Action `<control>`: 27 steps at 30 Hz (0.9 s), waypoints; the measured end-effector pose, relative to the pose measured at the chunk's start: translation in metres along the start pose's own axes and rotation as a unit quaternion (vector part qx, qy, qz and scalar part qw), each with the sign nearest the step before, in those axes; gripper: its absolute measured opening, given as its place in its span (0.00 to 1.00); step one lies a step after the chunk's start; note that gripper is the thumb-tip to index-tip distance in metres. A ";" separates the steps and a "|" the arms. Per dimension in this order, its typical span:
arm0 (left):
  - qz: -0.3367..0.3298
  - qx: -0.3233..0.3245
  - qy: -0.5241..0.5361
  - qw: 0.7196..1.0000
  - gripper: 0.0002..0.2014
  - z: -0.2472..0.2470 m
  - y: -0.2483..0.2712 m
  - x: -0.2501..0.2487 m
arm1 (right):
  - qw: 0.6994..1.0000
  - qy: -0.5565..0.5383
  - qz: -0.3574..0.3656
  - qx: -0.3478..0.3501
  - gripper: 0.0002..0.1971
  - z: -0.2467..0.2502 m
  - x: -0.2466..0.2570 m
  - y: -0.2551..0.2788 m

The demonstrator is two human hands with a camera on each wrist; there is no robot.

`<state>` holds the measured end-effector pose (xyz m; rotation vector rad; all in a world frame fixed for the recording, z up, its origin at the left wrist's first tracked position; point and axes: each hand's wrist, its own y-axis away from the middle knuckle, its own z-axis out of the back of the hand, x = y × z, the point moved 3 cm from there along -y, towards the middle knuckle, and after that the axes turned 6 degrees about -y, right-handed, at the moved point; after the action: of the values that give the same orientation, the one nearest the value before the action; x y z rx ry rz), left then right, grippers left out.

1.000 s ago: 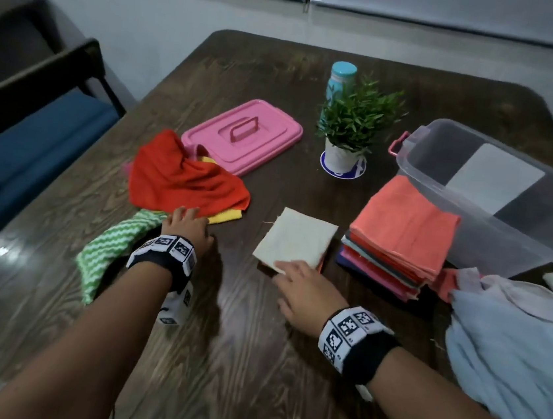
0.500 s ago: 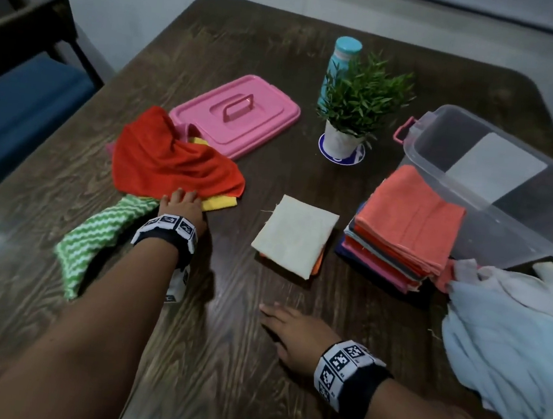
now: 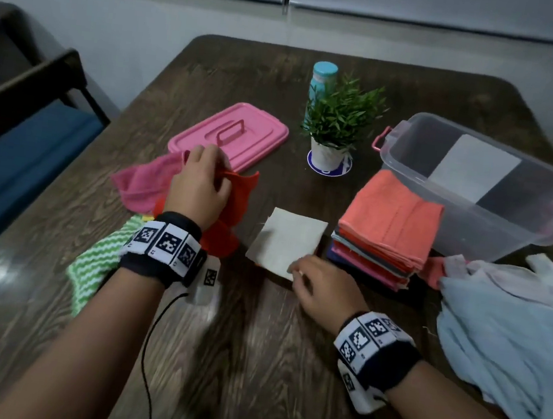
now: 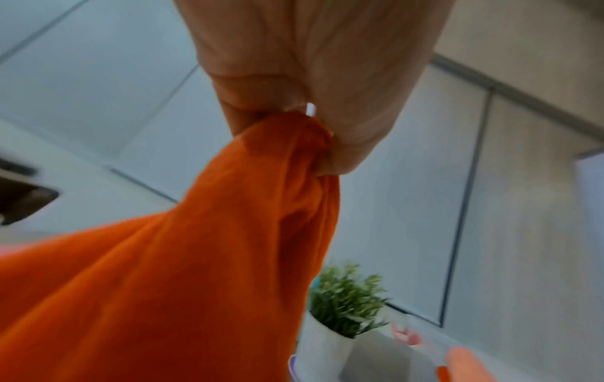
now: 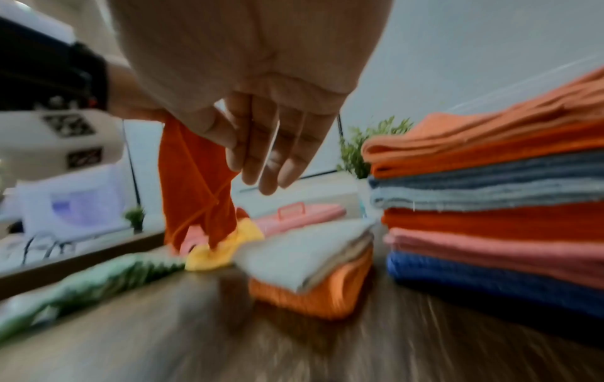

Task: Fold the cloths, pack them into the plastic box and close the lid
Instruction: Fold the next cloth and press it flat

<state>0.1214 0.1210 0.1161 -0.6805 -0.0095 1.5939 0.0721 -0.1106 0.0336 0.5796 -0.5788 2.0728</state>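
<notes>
While a green-and-white striped cloth [image 3: 95, 271] and a pink cloth [image 3: 143, 182] lie unfolded at the left of the frame, the left hand [image 3: 198, 186] pinches a bunched corner of the orange cloth [image 3: 233, 211] and holds it above the dark wooden table [image 3: 251, 361], the fabric hanging to the pile below. Behind it, in the upper middle, the pink lid [image 3: 232, 135] lies flat, off the box. At centre, a folded cream cloth [image 3: 285, 241] tops a small stack; the right hand [image 3: 322, 292] hovers at its near edge, fingers loosely apart and gripping nothing. Right of it stands a taller stack of folded cloths [image 3: 390, 225], with the clear plastic box [image 3: 477, 187] open behind and pale blue cloths [image 3: 509, 335] heaped at the lower right.

The step in hand appears to be taking up the next cloth for folding; the next move likely calls for the right hand to catch a second corner and spread the cloth flat. Packing has yet to begin.

No brand or legible writing shows; only the black-and-white coded squares on both wristbands [image 3: 164, 243] can be made out.
</notes>
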 end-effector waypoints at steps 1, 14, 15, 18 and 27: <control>-0.023 0.004 -0.001 1.000 0.11 0.006 0.002 -0.016 | 0.999 -0.030 -0.005 -0.044 0.10 0.011 0.003 -0.006; -0.221 0.121 0.110 0.962 0.13 0.011 0.032 -0.153 | 0.991 -0.098 -0.061 -0.073 0.15 0.130 0.042 -0.011; -0.213 0.127 0.109 0.963 0.11 0.005 0.036 -0.155 | 0.993 -0.078 -0.066 -0.054 0.13 0.134 0.039 -0.006; -0.208 0.132 0.105 0.964 0.07 -0.005 0.049 -0.159 | 0.996 -0.026 -0.084 -0.001 0.06 0.145 0.031 0.006; -0.176 0.117 0.213 0.954 0.10 -0.022 0.077 -0.136 | 0.990 -0.119 -0.063 -0.036 0.07 0.175 0.052 0.021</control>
<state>0.0584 -0.0239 0.1241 -0.7753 0.3531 1.0631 0.0602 -0.1929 0.1971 0.8055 -0.7325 1.8697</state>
